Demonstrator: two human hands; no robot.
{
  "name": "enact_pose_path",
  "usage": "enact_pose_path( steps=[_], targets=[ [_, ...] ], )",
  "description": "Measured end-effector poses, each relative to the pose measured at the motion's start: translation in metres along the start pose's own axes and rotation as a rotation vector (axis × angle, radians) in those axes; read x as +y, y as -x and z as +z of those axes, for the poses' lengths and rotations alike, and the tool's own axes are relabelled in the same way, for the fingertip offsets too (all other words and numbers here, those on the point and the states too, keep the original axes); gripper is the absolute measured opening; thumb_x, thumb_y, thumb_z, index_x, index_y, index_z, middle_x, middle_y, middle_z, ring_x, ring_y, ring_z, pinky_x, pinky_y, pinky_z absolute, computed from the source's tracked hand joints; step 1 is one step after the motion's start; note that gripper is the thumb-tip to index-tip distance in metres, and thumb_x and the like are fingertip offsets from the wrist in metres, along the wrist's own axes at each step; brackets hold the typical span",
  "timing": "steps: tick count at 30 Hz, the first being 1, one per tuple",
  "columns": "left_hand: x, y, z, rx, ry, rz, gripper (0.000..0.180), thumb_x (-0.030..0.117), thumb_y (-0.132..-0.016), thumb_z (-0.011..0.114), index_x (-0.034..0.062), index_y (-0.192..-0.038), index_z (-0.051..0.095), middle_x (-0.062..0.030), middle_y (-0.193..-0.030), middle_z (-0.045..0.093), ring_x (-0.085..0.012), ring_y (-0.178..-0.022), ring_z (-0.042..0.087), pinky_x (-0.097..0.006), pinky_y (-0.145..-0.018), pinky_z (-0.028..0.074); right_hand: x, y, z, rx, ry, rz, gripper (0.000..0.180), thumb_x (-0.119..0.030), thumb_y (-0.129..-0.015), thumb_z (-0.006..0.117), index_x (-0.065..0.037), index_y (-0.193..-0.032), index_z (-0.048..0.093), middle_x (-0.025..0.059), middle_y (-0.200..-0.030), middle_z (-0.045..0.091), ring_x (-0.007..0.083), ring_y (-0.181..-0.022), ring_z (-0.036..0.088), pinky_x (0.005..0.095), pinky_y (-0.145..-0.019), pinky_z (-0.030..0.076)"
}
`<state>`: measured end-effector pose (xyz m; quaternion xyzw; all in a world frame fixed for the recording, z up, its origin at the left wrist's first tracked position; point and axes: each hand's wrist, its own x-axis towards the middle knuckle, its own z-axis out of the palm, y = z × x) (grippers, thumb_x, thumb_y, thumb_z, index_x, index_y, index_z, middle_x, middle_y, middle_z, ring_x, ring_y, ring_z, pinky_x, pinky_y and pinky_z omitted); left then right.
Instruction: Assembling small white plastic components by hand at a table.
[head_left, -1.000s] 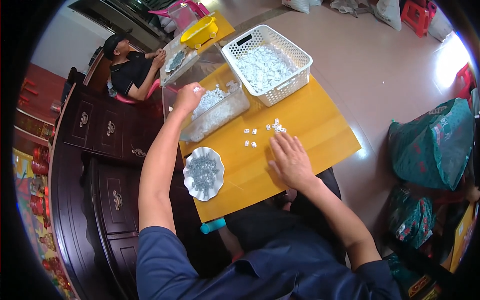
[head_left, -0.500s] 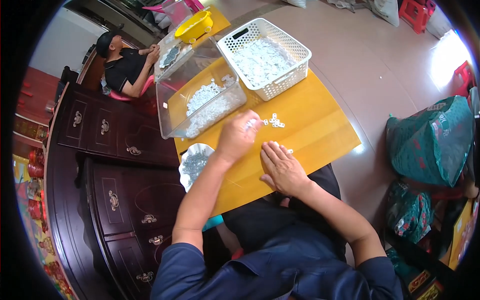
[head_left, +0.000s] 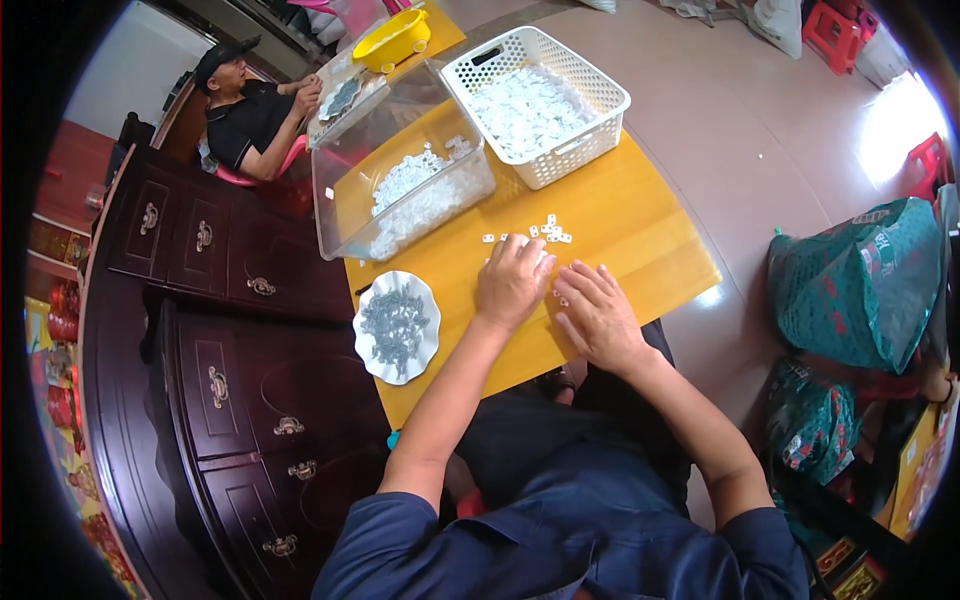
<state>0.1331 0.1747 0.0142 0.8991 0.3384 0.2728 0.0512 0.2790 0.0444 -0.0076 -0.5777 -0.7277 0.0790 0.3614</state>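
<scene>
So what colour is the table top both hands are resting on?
Yellow-orange table top, plain with no pattern; the head view shows it clearly around the small white pieces.

On the table (head_left: 640, 240), small pieces (head_left: 545, 230) lie before a basket (head_left: 590, 120), a bin (head_left: 400, 190) at its left, a plate (head_left: 372, 365) nearer.

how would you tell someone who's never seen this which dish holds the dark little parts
Start at the yellow table and go to its near left corner, by the dark wooden cabinet. There sits a white dish with a scalloped rim, left of the person's left hand. Unlike the clear plastic tub and white lattice basket farther back, which hold white pieces, it is shallow and holds a grey pile.
</scene>
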Motion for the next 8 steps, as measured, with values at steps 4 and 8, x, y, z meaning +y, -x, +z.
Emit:
enact_pose_path(
  steps=[4,8],
  targets=[
    [0.002,0.005,-0.004,0.025,-0.006,0.022,0.028,0.021,-0.087,0.074,0.0081,-0.111,0.068,-0.0120,-0.105,0.065,-0.0338,-0.099,0.063,-0.045,-0.083,0.053,-0.009,0.009,-0.003,0.021,0.123,0.113,0.052,-0.026,-0.092,0.066,-0.002,-0.137,0.054,0.0176,-0.147,0.050,0.0378,-0.141,0.042,0.0549,-0.118,0.032],
    [-0.010,0.014,-0.005,0.051,0.077,0.049,0.035,0.021,-0.087,0.074,0.0095,-0.119,0.067,-0.0131,-0.118,0.064,-0.0346,-0.106,0.062,-0.044,-0.089,0.052,-0.018,0.012,0.001,-0.077,0.157,0.120,0.057,-0.028,-0.093,0.067,-0.002,-0.141,0.050,0.0184,-0.150,0.046,0.0381,-0.143,0.040,0.0549,-0.119,0.031]
  ],
)
